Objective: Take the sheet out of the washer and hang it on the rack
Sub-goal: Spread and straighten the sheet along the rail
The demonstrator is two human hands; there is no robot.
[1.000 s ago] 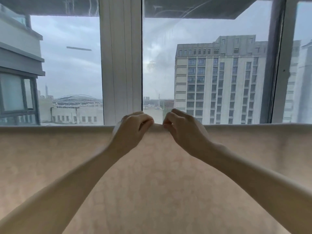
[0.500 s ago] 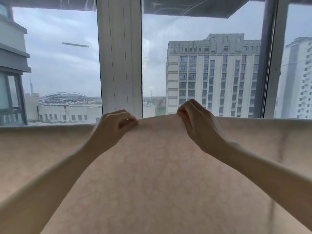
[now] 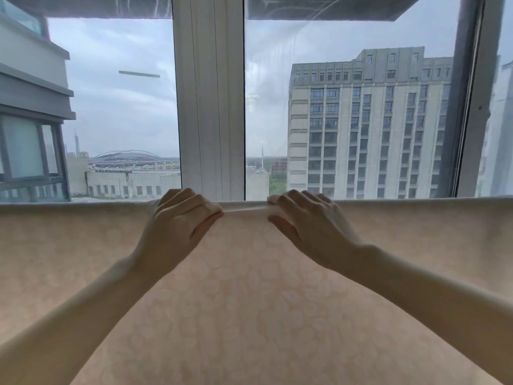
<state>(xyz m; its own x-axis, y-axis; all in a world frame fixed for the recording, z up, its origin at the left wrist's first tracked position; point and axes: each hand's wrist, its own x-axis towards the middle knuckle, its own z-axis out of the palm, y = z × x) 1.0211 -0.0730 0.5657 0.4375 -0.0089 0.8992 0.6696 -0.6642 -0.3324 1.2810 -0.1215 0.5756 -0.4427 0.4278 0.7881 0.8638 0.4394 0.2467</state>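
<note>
The lower half of the view is filled by the pale patterned sheet (image 3: 249, 315), draped with its top fold level before the window (image 3: 361, 37). That fold is gripped by the left hand (image 3: 180, 218) and the right hand (image 3: 311, 220), with fingers curled over it and a taut strip stretched between them.

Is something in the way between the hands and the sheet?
No, nothing visible. The left hand and the right hand both pinch the sheet directly along its top fold. What the sheet hangs over is hidden beneath it.
</note>
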